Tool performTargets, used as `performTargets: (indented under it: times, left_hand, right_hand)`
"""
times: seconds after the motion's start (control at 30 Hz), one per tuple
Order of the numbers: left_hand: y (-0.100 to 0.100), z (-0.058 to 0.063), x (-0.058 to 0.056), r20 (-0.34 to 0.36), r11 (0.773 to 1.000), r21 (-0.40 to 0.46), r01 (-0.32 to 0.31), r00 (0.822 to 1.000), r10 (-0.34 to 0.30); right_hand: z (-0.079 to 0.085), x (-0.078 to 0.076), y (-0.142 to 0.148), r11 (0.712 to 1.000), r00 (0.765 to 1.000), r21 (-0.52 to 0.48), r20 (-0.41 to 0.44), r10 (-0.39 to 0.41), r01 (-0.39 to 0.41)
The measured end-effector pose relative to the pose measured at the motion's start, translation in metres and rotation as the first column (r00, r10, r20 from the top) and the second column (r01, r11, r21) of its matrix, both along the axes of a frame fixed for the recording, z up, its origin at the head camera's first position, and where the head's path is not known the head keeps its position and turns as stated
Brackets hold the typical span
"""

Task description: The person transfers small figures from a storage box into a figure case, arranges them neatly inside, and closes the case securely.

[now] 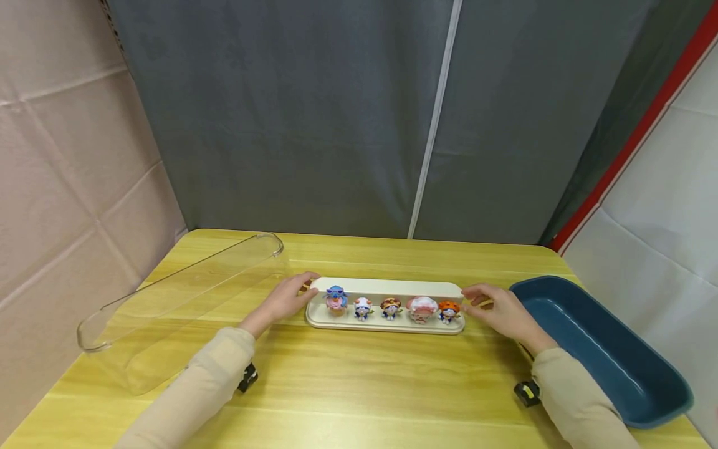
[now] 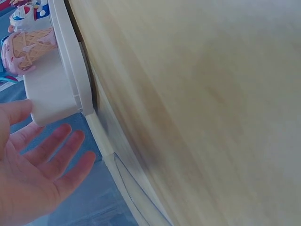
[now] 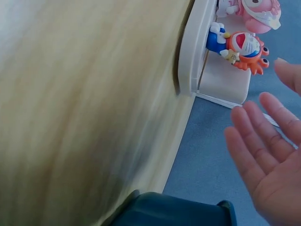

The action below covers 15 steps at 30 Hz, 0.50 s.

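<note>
A cream display base with a raised back step lies on the table, bearing several small figurines in a row. At its left end is an ice-cream-cone figurine with a blue top; a figurine in an orange crab hat is at the right end. Between them stand a larger pink figurine and two smaller ones. My left hand is at the base's left end, thumb and forefinger right at the corner, other fingers spread. Beside the right end, my right hand has its fingers extended, holding nothing.
A large clear plastic cover lies on the left of the wooden table. On the right sits a deep blue bin, close to my right forearm. A grey curtain hangs behind the table.
</note>
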<state>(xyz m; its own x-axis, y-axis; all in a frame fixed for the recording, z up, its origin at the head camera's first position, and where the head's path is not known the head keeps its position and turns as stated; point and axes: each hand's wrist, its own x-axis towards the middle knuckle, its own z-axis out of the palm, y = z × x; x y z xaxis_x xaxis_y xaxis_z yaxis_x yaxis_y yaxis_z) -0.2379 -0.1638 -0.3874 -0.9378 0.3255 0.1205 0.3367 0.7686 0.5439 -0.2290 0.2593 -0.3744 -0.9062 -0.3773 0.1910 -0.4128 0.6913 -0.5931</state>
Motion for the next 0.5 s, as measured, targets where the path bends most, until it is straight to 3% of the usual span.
performTargets:
  times: [0.3, 0.5]
  left_hand:
    - [-0.002, 0.014, 0.009, -0.049, 0.998, -0.031, -0.051, 0.998, 0.049]
    - [-0.008, 0.034, 0.021, -0.099, 0.999, -0.042, -0.017, 0.995, 0.013]
  right_hand:
    - [-0.001, 0.004, 0.002, 0.999, 1.0, 0.034, -0.021, -0.022, 0.022]
    - [-0.001, 0.005, 0.003, 0.998, 0.999, 0.045, -0.03, -0.04, 0.042]
